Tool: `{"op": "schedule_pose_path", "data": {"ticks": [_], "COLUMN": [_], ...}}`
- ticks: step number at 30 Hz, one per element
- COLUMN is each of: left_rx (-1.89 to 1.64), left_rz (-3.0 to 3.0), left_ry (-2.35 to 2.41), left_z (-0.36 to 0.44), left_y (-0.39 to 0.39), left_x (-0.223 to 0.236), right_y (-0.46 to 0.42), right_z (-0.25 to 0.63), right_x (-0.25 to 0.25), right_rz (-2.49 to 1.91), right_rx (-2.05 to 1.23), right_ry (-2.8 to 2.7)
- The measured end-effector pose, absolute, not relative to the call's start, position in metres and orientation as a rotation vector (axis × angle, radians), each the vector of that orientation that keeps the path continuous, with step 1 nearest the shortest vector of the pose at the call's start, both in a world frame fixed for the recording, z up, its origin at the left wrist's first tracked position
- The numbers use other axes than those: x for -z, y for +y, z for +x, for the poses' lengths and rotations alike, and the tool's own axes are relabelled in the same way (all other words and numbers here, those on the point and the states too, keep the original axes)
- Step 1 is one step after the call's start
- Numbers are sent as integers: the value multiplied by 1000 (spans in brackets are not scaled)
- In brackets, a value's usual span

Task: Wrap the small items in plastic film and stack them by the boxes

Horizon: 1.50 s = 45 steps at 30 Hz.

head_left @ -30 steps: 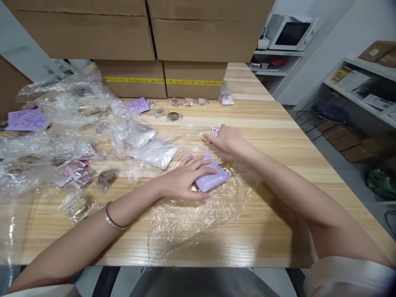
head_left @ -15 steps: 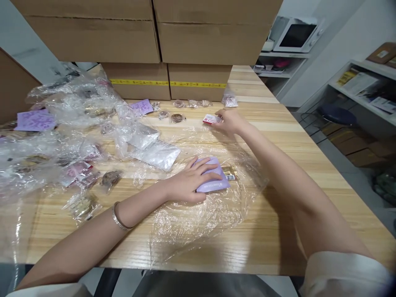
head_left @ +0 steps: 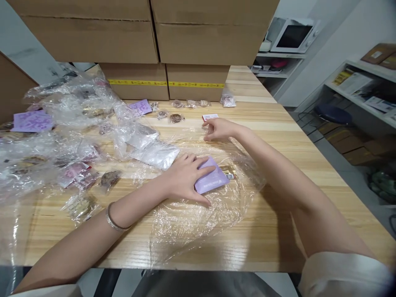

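Note:
My left hand (head_left: 185, 177) lies flat, fingers spread, on a lilac packet (head_left: 213, 181) that rests on a sheet of clear film (head_left: 198, 218) in the middle of the wooden table (head_left: 278, 231). A small gold-wrapped item (head_left: 228, 173) pokes out beside the packet. My right hand (head_left: 218, 128) hovers farther back over the film's far edge, fingers loosely curled, holding nothing I can see. A small red-and-white box (head_left: 210, 117) lies on the table just beyond that hand, apart from it.
Crumpled clear bags with small wrapped items (head_left: 77, 136) cover the table's left half, with purple cards (head_left: 31, 121) among them. Cardboard boxes (head_left: 167, 78) are stacked along the back. Small wrapped pieces (head_left: 185, 105) line the boxes' foot. Shelves (head_left: 365, 95) and a stool stand at right.
My right hand carried the red-and-white box away from me, set it down near the back and has drawn back from it. My left hand stayed on the lilac packet.

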<state>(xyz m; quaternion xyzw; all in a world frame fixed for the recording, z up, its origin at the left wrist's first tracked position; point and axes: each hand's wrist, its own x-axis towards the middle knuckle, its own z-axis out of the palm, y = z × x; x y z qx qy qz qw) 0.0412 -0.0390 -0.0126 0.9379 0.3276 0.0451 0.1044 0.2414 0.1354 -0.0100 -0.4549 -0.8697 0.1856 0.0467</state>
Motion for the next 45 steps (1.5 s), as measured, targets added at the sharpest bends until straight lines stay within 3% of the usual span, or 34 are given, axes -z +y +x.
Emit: {"op": "schedule_pose_path", "data": {"ticks": [6, 11, 16, 23, 28, 36, 42, 45], "left_rx": [-4, -147, -69, -103, -133, 5, -62, -33], "left_rz": [2787, 2995, 3329, 3037, 2817, 3189, 3214, 3172], "left_ry": [999, 1116, 1045, 1610, 1661, 901, 1170, 1397], "left_z": [33, 54, 95, 133, 119, 73, 73, 85], "left_y": [-44, -49, -56, -54, -52, -10, -11, -24], "left_x": [1, 5, 18, 17, 24, 33, 29, 29], "right_y": [137, 123, 93, 56, 44, 65, 64, 32], "right_z": [253, 256, 255, 266, 276, 312, 309, 308], "right_x": [0, -22, -49, -65, -66, -79, -61, -49], "right_rz": [-1268, -1158, -1072, -1058, -1138, -1218, -1229, -1082], "right_rx": [-498, -529, -51, 302, 323, 227, 228, -62], "right_ry": [-2682, -2466, -2402, -2424, -2491, -2406, -2337, -2521]}}
